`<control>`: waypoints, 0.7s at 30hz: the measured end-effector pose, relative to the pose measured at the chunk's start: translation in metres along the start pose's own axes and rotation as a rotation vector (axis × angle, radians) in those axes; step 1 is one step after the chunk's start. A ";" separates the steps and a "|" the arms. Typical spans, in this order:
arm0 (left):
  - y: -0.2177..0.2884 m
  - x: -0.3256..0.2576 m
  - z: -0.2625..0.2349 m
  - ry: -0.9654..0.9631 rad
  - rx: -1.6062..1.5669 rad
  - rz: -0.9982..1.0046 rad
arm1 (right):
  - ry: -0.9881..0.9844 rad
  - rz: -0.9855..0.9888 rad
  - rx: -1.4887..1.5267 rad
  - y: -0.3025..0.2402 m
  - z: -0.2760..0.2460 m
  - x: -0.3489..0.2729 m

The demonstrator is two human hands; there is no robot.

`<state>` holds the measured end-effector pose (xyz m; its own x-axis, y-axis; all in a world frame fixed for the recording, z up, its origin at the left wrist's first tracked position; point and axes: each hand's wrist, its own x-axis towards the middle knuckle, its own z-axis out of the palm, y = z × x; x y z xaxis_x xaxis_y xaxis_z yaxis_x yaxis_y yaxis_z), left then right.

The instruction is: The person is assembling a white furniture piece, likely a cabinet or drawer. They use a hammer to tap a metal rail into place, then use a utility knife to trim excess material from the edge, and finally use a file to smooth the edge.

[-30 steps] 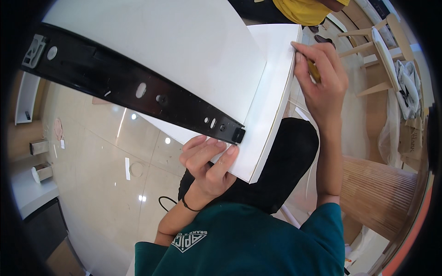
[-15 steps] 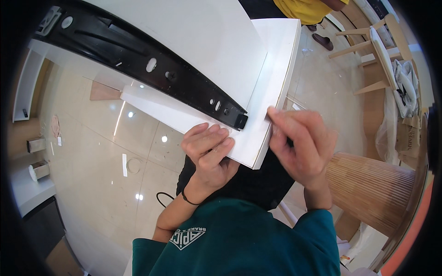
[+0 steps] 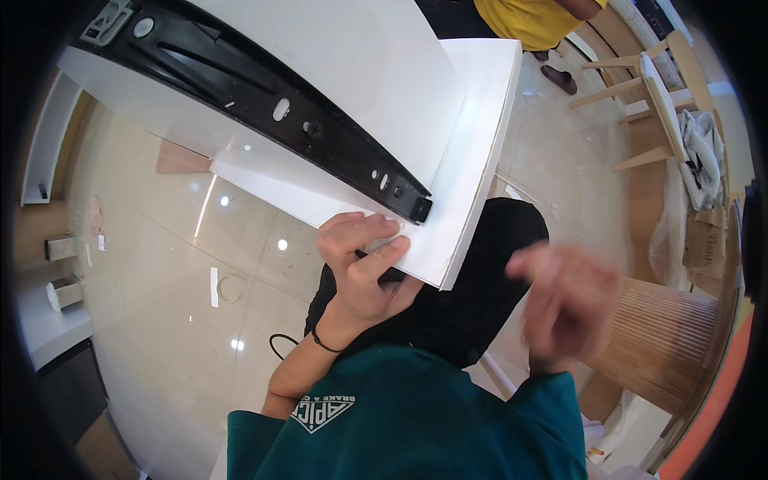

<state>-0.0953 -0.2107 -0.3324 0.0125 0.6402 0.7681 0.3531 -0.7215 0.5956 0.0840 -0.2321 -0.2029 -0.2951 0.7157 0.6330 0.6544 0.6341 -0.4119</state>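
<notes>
A white board (image 3: 480, 136) lies tilted above my lap, its near corner toward me. A white box-like panel (image 3: 352, 56) stands on it, and a long black drawer slide (image 3: 260, 104) with slots and screw holes runs along that panel's side. My left hand (image 3: 364, 268) is closed over the board's near edge, its fingertips on the white surface just below the slide's end. A small clear spot shows by those fingertips, too small to name. Off the board to the right, my right hand (image 3: 564, 304) is smeared by motion, and its fingers cannot be made out.
A ribbed wooden surface (image 3: 660, 340) stands close at my right. Beyond it are a wooden chair (image 3: 652, 88), a plastic-wrapped bundle (image 3: 702, 152) and a cardboard box (image 3: 708, 248). A person in a yellow shirt (image 3: 528, 18) is at the far side. A tape ring (image 3: 230, 290) lies on the tiled floor.
My right hand has left the board's right edge and moved right and down, uncovering my dark-trousered knee. My left hand keeps its hold. The board and slide have shifted slightly in view.
</notes>
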 end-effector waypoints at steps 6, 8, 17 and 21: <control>0.012 0.008 0.009 0.057 -0.008 -0.059 | 0.083 0.081 -0.241 0.076 0.014 0.054; 0.006 0.005 0.008 0.038 0.026 -0.008 | 0.086 0.065 -0.293 0.095 0.017 0.060; 0.005 0.005 0.008 0.051 0.148 0.113 | 0.180 0.102 -0.262 0.143 0.023 0.074; 0.006 0.007 0.007 0.042 0.143 0.101 | 0.161 0.064 -0.339 0.153 0.024 0.080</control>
<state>-0.0862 -0.2086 -0.3248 0.0163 0.5523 0.8335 0.4819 -0.7348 0.4774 0.1443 -0.0709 -0.2311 -0.1508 0.6786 0.7188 0.8689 0.4377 -0.2310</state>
